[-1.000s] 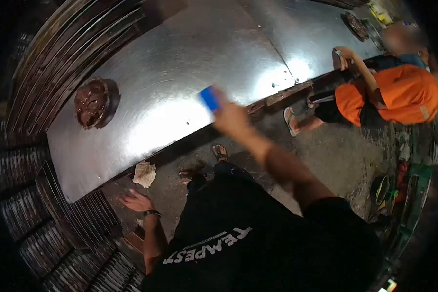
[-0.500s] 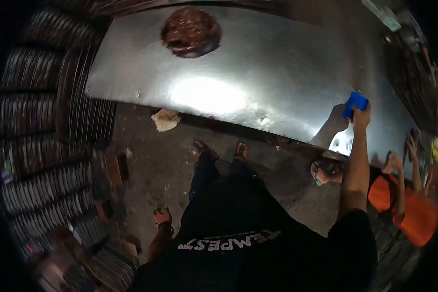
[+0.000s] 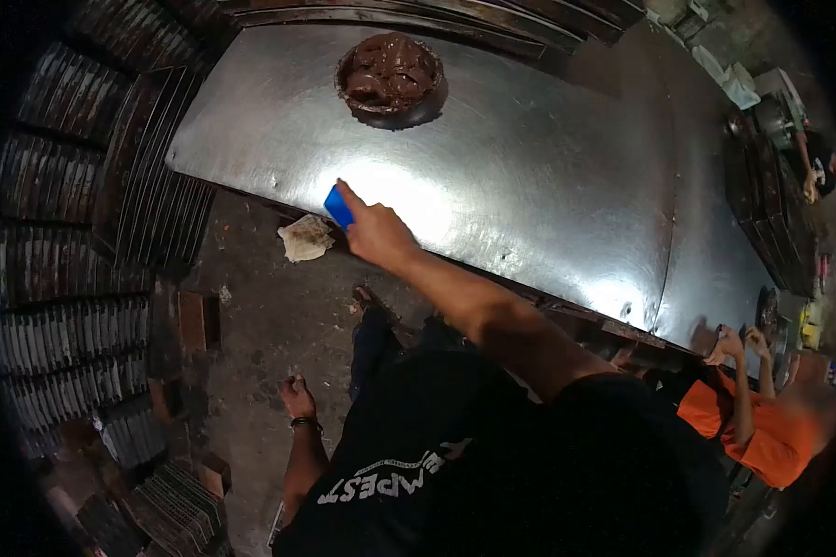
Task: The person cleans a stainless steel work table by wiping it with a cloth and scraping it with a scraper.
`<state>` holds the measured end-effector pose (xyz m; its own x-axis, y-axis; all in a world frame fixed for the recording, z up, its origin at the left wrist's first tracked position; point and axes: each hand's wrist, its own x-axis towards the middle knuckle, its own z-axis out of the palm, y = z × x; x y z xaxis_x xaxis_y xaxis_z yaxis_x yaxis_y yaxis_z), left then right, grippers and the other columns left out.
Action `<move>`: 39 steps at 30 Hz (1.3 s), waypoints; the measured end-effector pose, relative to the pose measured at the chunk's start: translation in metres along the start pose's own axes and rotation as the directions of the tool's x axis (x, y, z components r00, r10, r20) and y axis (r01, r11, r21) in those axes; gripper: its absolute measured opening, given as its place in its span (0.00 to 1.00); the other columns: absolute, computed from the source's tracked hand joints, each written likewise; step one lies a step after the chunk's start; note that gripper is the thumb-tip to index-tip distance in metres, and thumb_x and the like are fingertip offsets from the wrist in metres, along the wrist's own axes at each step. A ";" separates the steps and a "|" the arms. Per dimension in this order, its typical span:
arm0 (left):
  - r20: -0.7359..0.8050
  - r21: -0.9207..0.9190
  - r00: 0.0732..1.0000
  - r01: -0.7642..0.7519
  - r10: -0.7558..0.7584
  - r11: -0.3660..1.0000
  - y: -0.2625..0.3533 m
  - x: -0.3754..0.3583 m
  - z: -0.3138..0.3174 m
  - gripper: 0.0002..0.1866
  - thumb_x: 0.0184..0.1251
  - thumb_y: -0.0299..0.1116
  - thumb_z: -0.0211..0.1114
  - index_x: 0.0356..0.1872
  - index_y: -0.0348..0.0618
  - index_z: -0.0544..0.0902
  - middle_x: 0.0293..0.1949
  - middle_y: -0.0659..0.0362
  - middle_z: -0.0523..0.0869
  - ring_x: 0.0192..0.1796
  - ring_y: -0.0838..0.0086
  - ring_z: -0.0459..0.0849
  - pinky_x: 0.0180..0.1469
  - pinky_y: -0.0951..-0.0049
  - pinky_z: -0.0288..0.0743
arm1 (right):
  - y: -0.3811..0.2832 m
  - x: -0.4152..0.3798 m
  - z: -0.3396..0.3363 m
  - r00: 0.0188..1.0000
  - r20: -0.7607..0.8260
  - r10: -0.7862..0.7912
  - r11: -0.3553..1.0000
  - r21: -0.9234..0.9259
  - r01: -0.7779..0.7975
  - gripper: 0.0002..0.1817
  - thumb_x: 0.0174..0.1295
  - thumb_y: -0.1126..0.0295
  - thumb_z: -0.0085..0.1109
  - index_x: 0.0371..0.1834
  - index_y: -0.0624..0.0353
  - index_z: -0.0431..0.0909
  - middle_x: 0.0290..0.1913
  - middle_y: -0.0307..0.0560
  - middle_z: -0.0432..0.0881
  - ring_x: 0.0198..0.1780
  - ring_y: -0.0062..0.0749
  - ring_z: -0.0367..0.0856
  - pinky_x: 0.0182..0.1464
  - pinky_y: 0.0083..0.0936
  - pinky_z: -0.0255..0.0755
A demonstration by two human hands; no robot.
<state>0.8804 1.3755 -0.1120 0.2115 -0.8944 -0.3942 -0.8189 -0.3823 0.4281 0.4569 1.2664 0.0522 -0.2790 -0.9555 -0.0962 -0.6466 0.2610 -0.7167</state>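
Note:
My right hand point(image 3: 377, 232) is closed on a flat blue scraper point(image 3: 339, 206), with one finger stretched along it. It is at the near edge of the shiny metal table point(image 3: 548, 176), toward the left. Farther back on the tabletop stands a round bowl point(image 3: 395, 119) heaped with thick brown paste point(image 3: 392, 70). My left hand point(image 3: 297, 397) hangs low at my side above the floor. Its fingers are loosely bent and hold nothing I can see. A crumpled pale cloth point(image 3: 305, 239) lies just below the table edge, near the scraper.
Racks of stacked dark trays point(image 3: 70, 334) line the left side. More trays point(image 3: 149, 176) lean at the table's left end, and others point(image 3: 766, 204) stand at the right. A person in an orange shirt point(image 3: 748, 427) is at the right, hands raised by the table.
My right hand has swept the blue scraper from the table's right side to its left front edge. My view has shifted, and my left hand still hangs low.

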 end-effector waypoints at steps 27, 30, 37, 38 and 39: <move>0.174 -0.193 0.984 0.053 -0.019 0.980 0.079 -0.003 0.019 0.27 0.68 0.50 0.53 0.49 0.32 0.77 0.48 0.46 0.81 0.51 0.60 0.78 0.53 0.64 0.68 | 0.108 -0.053 -0.087 0.916 -0.374 0.145 0.939 -0.239 -0.246 0.44 0.47 0.71 0.59 0.72 0.42 0.52 0.23 0.64 0.78 0.26 0.59 0.80 0.34 0.48 0.75; 0.230 -0.138 0.971 0.097 -0.064 0.986 -0.016 -0.004 0.047 0.27 0.68 0.50 0.52 0.50 0.32 0.76 0.48 0.45 0.81 0.51 0.57 0.78 0.54 0.62 0.67 | 0.099 -0.053 -0.097 0.936 -0.345 0.066 0.959 -0.236 -0.155 0.44 0.47 0.71 0.59 0.72 0.36 0.53 0.22 0.64 0.78 0.25 0.58 0.80 0.33 0.48 0.74; 0.207 0.130 0.917 0.321 -0.342 0.938 -0.033 -0.056 0.005 0.29 0.67 0.51 0.49 0.56 0.33 0.74 0.55 0.40 0.77 0.59 0.48 0.73 0.60 0.58 0.64 | 0.138 -0.053 -0.124 0.899 -0.431 0.077 0.934 -0.285 -0.217 0.45 0.46 0.73 0.60 0.72 0.47 0.52 0.25 0.62 0.80 0.24 0.55 0.80 0.28 0.46 0.73; 0.275 0.069 0.928 0.241 -0.251 0.968 -0.093 -0.035 0.028 0.30 0.68 0.52 0.49 0.56 0.34 0.73 0.56 0.40 0.75 0.61 0.48 0.71 0.61 0.57 0.63 | 0.123 -0.048 -0.099 0.916 -0.392 0.085 0.918 -0.326 -0.224 0.45 0.46 0.73 0.60 0.72 0.47 0.52 0.25 0.63 0.80 0.25 0.57 0.80 0.31 0.47 0.73; 0.275 0.084 0.915 0.283 -0.295 0.955 -0.085 -0.029 0.030 0.30 0.68 0.52 0.49 0.56 0.34 0.73 0.55 0.41 0.76 0.60 0.49 0.72 0.60 0.57 0.63 | 0.109 -0.043 -0.079 0.929 -0.358 0.093 0.899 -0.370 -0.233 0.44 0.47 0.73 0.59 0.71 0.47 0.52 0.25 0.64 0.79 0.25 0.58 0.79 0.33 0.48 0.73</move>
<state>0.9278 1.4408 -0.1609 0.2886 -0.6420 -0.7104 -0.7672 -0.5989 0.2295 0.3423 1.3467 0.0324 -0.5735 -0.8141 0.0916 -0.7796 0.5080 -0.3663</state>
